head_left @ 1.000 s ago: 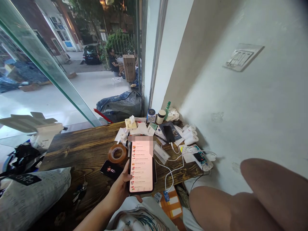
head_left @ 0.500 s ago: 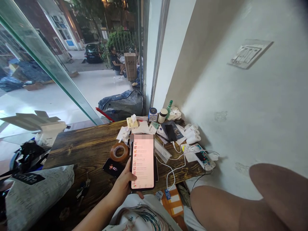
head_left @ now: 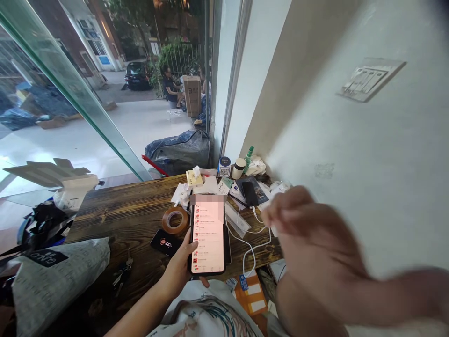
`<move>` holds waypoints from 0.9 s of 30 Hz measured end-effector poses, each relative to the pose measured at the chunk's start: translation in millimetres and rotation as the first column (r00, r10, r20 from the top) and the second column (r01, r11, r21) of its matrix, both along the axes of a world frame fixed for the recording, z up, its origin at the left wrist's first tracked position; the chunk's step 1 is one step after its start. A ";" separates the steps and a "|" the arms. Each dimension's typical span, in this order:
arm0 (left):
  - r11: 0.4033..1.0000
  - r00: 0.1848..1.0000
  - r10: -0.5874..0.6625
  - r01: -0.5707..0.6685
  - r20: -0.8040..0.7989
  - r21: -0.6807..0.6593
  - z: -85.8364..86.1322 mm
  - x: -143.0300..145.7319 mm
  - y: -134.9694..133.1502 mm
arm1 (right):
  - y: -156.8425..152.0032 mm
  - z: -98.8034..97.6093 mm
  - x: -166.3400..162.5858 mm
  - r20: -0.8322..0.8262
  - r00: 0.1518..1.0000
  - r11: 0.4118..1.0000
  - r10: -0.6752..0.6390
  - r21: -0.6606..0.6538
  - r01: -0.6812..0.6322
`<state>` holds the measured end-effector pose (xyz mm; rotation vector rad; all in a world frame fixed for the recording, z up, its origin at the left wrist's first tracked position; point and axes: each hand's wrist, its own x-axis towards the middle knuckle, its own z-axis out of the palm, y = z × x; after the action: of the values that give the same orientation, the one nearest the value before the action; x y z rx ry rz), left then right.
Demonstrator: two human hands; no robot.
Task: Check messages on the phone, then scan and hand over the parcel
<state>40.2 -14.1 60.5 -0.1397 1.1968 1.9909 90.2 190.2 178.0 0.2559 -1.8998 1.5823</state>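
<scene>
My left hand (head_left: 185, 252) is wrapped around a smartphone (head_left: 208, 236) with its thumb on the lit screen, which shows a list of entries with small icons. Part of the screen top is blurred out. On the right, my right hand (head_left: 298, 220) is raised above the table's right end, its fingers smeared by motion, and nothing can be made out in it. Left of the held phone lie a roll of brown tape (head_left: 174, 220) and a second phone (head_left: 165, 242) with a lit picture. White cables (head_left: 249, 252) run across the table beside it.
The dark wooden table (head_left: 119, 206) carries keys (head_left: 123, 271), a tissue pack (head_left: 194, 178), a jar (head_left: 239, 167), a green bottle (head_left: 249, 157) and another dark phone (head_left: 249, 193). A grey printed bag (head_left: 63, 285) is at left; a glass panel (head_left: 84, 103) stands beyond.
My right hand has come up into view at the right, covering the power strip area. The list on the held phone has scrolled. My left hand keeps its hold, its thumb slightly higher.
</scene>
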 end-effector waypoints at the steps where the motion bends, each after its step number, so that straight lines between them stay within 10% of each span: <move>1: 0.999 1.000 0.006 -0.006 0.005 0.032 -1.5 0.1 -0.8 | -4.5 -13.7 -6.6 0.009 1.000 0.999 0.002 0.032 -0.002; 6: 0.994 0.998 0.051 -0.047 -0.044 0.098 -8.7 1.1 -2.6 | -23.9 -98.6 -18.5 0.093 0.992 0.841 -0.081 0.540 0.018; 10: 0.996 0.997 0.047 -0.042 -0.064 0.083 -6.8 0.2 -0.6 | -33.5 -136.0 -2.3 0.086 0.994 0.848 -0.065 0.530 0.010; 27: 0.996 0.996 0.046 -0.039 -0.079 0.082 -3.7 1.3 0.6 | -48.8 -156.1 16.5 0.054 0.996 0.899 -0.077 0.435 0.046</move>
<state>41.5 -13.5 56.8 -0.0443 1.1712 2.0961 106.7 141.4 21.9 0.3278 -2.2797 1.1212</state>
